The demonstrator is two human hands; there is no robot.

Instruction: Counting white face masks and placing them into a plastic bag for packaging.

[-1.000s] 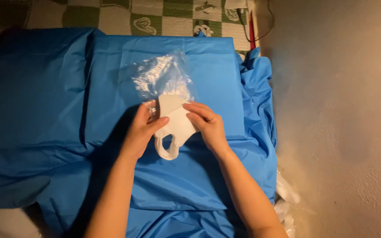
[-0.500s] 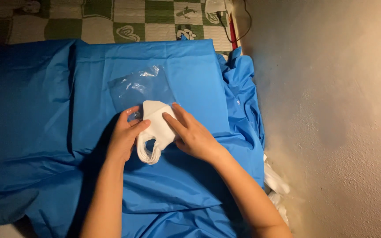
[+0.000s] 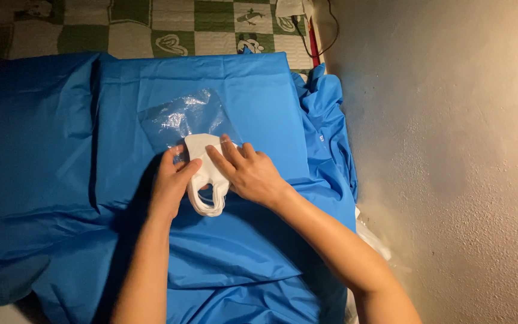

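A stack of folded white face masks (image 3: 202, 157) lies on a blue sheet (image 3: 259, 102), its ear loops hanging toward me. My left hand (image 3: 170, 183) grips the stack's left side between thumb and fingers. My right hand (image 3: 247, 171) lies flat on top of the stack from the right, fingers spread over it. A clear plastic bag (image 3: 181, 120) lies flat on the sheet just beyond the masks, and the top edge of the stack sits at the bag's near edge.
The blue sheet covers the whole work surface and bunches in folds at the right (image 3: 328, 126). A green and cream patterned quilt (image 3: 169, 24) shows at the far edge. A bare plaster wall (image 3: 451, 150) runs along the right, with a cable (image 3: 325, 36) by it.
The plastic bag, puffed up a second ago, now lies flat. The mask stack and both hands stay together just below the bag; the camera view has shifted slightly.
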